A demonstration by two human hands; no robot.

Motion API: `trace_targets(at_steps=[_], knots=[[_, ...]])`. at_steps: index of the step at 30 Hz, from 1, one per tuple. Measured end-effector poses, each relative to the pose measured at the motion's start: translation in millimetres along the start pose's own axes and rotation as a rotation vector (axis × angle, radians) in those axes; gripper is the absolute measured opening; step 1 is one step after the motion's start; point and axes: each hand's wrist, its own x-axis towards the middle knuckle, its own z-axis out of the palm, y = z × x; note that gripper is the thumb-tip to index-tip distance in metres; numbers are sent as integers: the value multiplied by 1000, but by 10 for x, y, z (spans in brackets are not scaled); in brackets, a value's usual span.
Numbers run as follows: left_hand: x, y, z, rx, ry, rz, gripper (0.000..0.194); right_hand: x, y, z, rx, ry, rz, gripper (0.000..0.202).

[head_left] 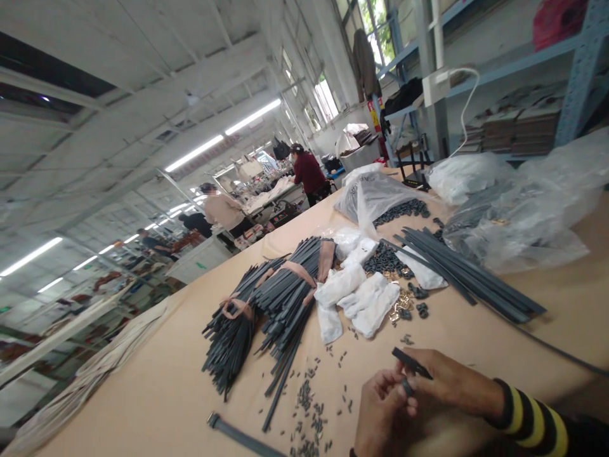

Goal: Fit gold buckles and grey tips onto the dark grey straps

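Here, toward the near edge of the worktop point(162, 406), the left hand point(380, 406) pinches a dark piece point(407, 387); the right hand point(445, 374) has its grip closed round a black stick point(404, 359), possibly a tool, best kept steady.

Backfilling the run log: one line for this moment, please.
left hand: holding small dark piece | right hand: holding dark narrow item | on table: tied dark strips, white packets

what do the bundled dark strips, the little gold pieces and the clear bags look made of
Bundled dark strips: perhaps leather or synthetic, matte, judging by flat, even surfaces.
Little gold pieces: probably metal, polished, given their bright glints.
Clear bags: likely thin plastic film, glossy, see-through and crinkled.
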Motion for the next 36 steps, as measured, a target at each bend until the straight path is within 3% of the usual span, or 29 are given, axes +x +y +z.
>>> trace_targets(at_steps=[5,8,12,19,23,27,30,36], knots=[[-6,99,15,55,118,39,22,-57,58,98,-53,73,151,26],[-29,126,14,103,158,79,22,-98,-20,28,-107,168,129,28],[-58,155,27,92,148,112,24,-129,-128,-72,-140,24,65,28],[-59,171,66,141,104,150,21,-108,-141,3,-172,17,96,20],[-73,137,48,285,78,198,20,-87,-152,11,-365,8,60,21],[-83,47,46,441,126,206,22,-86,-165,-24,-615,-103,100,22],[-103,-29,84,596,203,304,24,-77,-157,-31,-670,-158,116,23],[-150,-104,133,786,239,502,27,-80,-78,20,-521,-101,72,24]])
